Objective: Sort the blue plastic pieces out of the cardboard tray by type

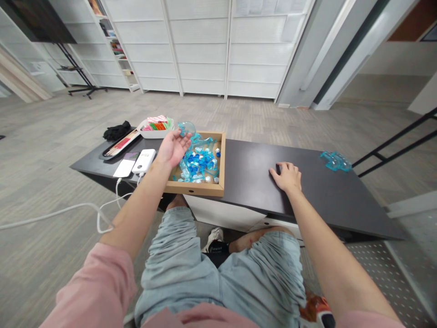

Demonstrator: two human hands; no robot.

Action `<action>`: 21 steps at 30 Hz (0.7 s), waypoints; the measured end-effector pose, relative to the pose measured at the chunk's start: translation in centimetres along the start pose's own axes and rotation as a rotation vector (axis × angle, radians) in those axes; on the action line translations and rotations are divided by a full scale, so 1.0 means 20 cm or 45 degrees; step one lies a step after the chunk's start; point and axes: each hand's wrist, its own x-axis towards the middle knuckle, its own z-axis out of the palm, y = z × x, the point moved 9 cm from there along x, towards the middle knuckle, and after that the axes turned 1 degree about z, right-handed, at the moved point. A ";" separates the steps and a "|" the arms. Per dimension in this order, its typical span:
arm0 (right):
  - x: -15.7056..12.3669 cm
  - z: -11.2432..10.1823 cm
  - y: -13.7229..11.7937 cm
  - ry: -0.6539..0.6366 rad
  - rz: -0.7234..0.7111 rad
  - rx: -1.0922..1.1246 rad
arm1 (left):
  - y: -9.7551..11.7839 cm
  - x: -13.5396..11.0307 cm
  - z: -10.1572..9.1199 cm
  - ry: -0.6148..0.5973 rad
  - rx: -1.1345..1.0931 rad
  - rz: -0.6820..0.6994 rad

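My left hand (175, 148) is raised palm up over the left side of a shallow cardboard box (221, 166). Its fingers grip a see-through light-blue plastic piece (187, 129) with a rounded shape. Inside the box lie several clear blue plastic parts (202, 142), mixed with small dark-blue and white pieces (198, 165). My right hand (288, 177) rests on the dark tabletop (249, 166) with fingers apart and nothing in them. Farther right, near the table's end, sit more clear blue plastic pieces (336, 161).
Left of the box are a white power bank (144, 161) with a cable, a white card-like item (126, 165), a black tray (119, 145) of sticks, a white tray (155, 134) of coloured strips and a black cloth bundle (116, 131). A black metal frame (392, 146) stands at right.
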 end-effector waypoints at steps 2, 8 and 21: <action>0.00 0.00 0.00 0.012 -0.011 0.009 | 0.01 -0.01 0.00 -0.007 -0.033 0.000; 0.00 -0.01 0.00 0.013 -0.024 0.021 | 0.03 -0.02 0.03 -0.018 -0.086 -0.006; -0.01 -0.01 0.00 0.041 -0.023 0.032 | 0.06 0.06 0.00 -0.114 -0.016 0.142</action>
